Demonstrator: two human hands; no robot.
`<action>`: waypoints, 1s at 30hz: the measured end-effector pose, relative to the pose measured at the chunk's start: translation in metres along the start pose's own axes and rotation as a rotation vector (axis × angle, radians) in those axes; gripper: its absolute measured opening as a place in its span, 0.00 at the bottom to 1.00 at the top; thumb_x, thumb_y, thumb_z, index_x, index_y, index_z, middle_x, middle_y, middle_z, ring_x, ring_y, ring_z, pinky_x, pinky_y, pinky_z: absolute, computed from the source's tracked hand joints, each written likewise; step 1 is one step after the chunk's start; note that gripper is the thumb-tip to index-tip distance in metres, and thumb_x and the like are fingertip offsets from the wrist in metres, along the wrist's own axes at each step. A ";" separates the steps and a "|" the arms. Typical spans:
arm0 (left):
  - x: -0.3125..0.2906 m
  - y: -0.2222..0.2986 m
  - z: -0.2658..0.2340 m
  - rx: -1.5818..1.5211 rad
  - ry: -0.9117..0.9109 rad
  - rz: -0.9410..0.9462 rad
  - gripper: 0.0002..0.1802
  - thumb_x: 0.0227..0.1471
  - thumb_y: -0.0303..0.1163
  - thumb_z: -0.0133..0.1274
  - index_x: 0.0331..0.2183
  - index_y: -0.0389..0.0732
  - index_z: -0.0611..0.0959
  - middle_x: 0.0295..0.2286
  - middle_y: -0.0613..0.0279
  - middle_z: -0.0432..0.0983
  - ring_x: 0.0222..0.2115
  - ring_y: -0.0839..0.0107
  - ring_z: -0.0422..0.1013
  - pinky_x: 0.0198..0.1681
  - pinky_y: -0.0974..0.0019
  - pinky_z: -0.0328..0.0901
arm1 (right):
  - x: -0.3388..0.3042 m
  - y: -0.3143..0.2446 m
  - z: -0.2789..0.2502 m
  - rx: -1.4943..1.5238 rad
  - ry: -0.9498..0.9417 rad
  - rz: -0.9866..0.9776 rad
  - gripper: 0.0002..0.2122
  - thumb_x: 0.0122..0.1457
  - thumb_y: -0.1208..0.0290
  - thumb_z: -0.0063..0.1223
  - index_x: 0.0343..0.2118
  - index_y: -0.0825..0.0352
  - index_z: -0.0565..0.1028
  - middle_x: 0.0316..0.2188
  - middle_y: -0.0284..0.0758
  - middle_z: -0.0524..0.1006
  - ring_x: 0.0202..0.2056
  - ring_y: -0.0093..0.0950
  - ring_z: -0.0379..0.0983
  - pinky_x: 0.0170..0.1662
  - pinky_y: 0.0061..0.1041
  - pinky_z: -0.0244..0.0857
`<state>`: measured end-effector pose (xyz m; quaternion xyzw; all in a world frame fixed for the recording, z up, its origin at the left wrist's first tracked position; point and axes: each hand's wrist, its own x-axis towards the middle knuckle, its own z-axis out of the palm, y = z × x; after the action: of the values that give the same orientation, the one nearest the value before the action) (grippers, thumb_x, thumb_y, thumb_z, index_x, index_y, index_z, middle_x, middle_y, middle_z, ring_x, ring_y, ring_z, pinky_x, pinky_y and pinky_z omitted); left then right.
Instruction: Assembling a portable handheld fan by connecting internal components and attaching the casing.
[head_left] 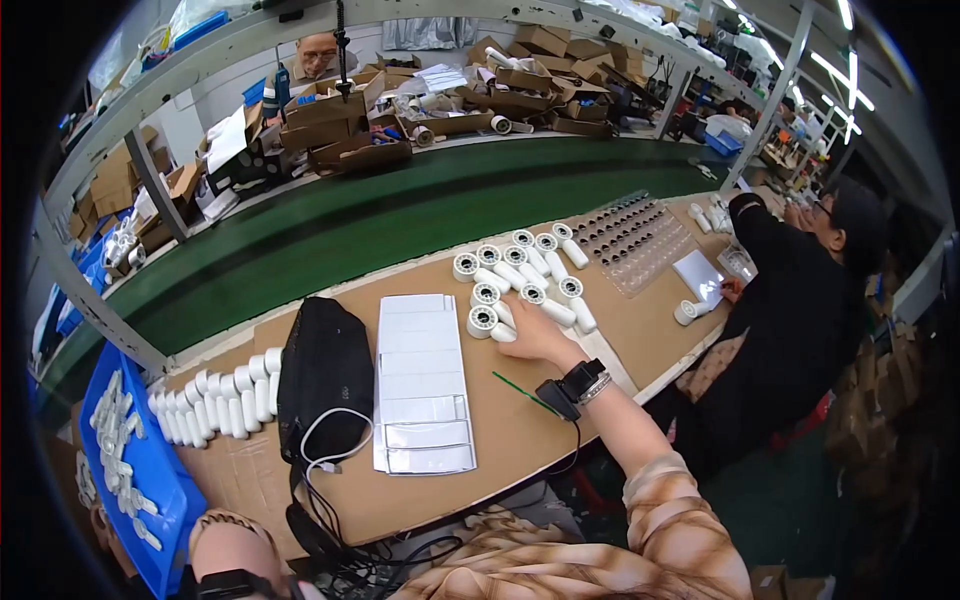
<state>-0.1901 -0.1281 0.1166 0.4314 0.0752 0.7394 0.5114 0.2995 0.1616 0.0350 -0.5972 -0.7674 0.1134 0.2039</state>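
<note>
Several white handheld devices, each with a round ring-faced head and a rounded handle, lie in rows on the brown worktop. My right hand reaches into the near end of these rows. Its fingers close about a white handle whose ringed head points left; the fingertips are partly hidden. A dark device is strapped to that wrist, beside a bracelet. Only part of my left arm shows at the lower left edge, with a black band; the left hand is out of the picture.
White label sheets and a black bag with a cable lie left of the devices. More white pieces stand beside a blue bin. A clear tray lies right. A co-worker sits there; cartons line the far side.
</note>
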 end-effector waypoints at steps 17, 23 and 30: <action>0.113 -0.308 0.076 0.192 -0.086 -0.931 0.23 0.56 0.34 0.45 0.52 0.39 0.63 0.45 0.61 0.65 0.45 0.74 0.64 0.48 0.67 0.61 | -0.036 -0.127 -0.006 0.482 0.143 0.097 0.37 0.39 0.69 0.60 0.53 0.72 0.55 0.44 0.52 0.68 0.46 0.47 0.66 0.46 0.39 0.62; 0.109 -0.292 0.055 0.342 -0.030 -0.719 0.21 0.58 0.34 0.42 0.51 0.38 0.61 0.37 0.61 0.70 0.35 0.73 0.69 0.36 0.71 0.66 | -0.049 -0.153 0.000 0.810 0.176 -0.122 0.33 0.49 0.68 0.55 0.55 0.71 0.53 0.41 0.45 0.70 0.42 0.38 0.70 0.45 0.32 0.63; 0.114 -0.246 0.067 0.262 -0.101 -0.624 0.16 0.59 0.35 0.37 0.46 0.37 0.64 0.29 0.60 0.69 0.26 0.77 0.67 0.24 0.75 0.62 | -0.064 -0.156 0.010 1.622 -0.138 -0.005 0.23 0.59 0.67 0.45 0.54 0.71 0.55 0.37 0.37 0.70 0.34 0.22 0.68 0.36 0.21 0.63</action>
<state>0.0155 0.0576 0.0856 0.4858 0.2722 0.5092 0.6562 0.1722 0.0597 0.0795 -0.2536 -0.4586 0.6703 0.5255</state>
